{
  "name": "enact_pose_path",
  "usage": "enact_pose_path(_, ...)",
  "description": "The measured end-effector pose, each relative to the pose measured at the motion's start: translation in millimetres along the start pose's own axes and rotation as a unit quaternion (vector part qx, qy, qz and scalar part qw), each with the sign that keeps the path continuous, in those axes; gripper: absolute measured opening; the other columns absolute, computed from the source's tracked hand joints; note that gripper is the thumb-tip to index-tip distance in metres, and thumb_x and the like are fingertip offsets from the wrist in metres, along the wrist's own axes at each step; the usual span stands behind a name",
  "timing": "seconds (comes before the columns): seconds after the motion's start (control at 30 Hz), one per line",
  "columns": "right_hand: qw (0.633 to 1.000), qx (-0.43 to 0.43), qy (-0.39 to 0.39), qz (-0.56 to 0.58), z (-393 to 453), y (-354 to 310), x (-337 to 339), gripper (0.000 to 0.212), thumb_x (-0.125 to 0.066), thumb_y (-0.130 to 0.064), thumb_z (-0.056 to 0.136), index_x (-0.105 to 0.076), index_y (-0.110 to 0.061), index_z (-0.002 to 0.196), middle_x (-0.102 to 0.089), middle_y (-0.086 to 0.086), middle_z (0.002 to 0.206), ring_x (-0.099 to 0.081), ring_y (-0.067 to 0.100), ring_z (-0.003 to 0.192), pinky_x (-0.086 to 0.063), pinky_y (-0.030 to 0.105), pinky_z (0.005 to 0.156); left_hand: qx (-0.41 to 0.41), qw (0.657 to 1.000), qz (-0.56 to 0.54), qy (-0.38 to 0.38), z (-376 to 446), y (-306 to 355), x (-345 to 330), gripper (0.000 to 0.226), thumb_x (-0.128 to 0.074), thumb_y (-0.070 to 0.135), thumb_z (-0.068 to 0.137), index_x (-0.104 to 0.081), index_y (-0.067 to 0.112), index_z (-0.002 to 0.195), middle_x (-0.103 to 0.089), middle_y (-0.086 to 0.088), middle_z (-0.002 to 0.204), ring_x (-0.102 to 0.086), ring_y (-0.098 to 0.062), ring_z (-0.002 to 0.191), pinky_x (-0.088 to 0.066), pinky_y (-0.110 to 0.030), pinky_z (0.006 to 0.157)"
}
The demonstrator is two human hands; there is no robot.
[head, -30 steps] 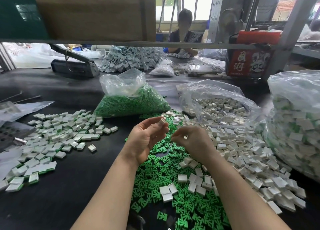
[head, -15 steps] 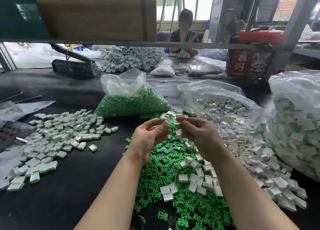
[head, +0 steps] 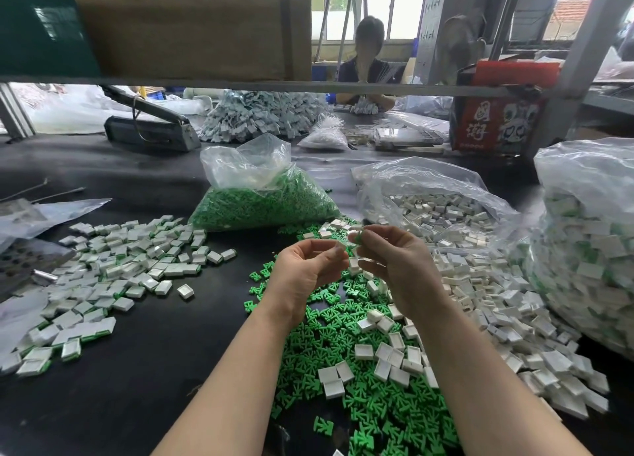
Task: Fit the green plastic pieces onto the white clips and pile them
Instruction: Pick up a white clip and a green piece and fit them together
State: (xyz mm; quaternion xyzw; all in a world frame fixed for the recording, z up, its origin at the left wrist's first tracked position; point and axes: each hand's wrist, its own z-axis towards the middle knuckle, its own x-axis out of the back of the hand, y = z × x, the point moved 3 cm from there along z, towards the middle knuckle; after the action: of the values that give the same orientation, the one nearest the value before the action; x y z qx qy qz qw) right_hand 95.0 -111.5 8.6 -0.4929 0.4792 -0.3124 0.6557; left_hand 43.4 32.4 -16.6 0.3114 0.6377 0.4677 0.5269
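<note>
My left hand (head: 308, 267) is raised above the table and pinches a small white clip (head: 340, 245) at its fingertips. Right beside it my right hand (head: 394, 263) pinches a green plastic piece (head: 358, 238), and another white clip (head: 353, 263) shows between the two hands. The fingertips of both hands nearly touch. Below them loose green pieces (head: 343, 346) cover the black table, with loose white clips (head: 480, 304) spread to the right. A pile of fitted clips (head: 113, 267) lies at the left.
A clear bag of green pieces (head: 264, 205) and an open bag of white clips (head: 439, 208) stand behind my hands. A big bag of finished clips (head: 590, 250) fills the right edge. A red box (head: 497, 119), a sealing tool (head: 151, 130) and another person sit farther back.
My right hand has come up from the pile on the table with a green piece and closed in on my left hand, which stayed raised with its clip.
</note>
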Motion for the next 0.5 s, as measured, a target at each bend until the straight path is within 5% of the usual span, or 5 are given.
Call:
enact_pose_path(0.2, 1.000, 0.016, 0.013, 0.010, 0.9, 3.2, -0.7, 0.005, -0.070, -0.006, 0.082, -0.067, -0.010, 0.086, -0.067, -0.001, 0.072, -0.058, 0.008, 0.062, -0.046, 0.018, 0.051, -0.021, 0.999, 0.027, 0.002, -0.5, 0.3, -2.6, 0.036, -0.082, 0.025, 0.066, -0.071, 0.008, 0.095, -0.076, -0.011, 0.085, -0.074, -0.018, 0.075, -0.055, -0.020, 0.062)
enact_pose_path(0.5, 0.998, 0.053, 0.005, -0.034, 1.2, 7.3, -4.4, 0.010, -0.070, -0.006, 0.085, -0.067, 0.000, 0.093, -0.064, 0.001, 0.073, -0.055, 0.007, 0.060, -0.044, 0.021, 0.054, -0.052, 0.998, 0.046, 0.002, -3.6, 4.6, -6.0, 0.019, -0.083, 0.027, 0.065, -0.079, 0.017, 0.081, -0.076, -0.011, 0.083, -0.073, -0.018, 0.076, -0.055, -0.021, 0.063)
